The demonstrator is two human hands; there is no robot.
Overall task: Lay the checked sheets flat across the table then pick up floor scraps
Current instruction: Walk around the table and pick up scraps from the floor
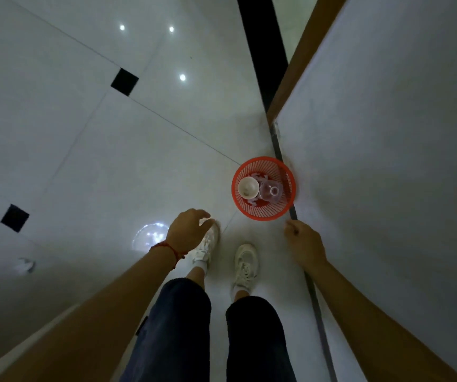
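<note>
Orange basket (263, 213), white floor (97, 161) with black squares, seemingly white shoes (245, 261)

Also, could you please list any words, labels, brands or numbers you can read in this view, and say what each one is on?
None can be read.
White paper cup in the red mesh wastebasket: a small dark mark inside, too blurred to read.
Clear plastic bottle beside the cup: no label visible.
White sneakers: no legible brand.
Floor tiles and wall: no signs.
</note>
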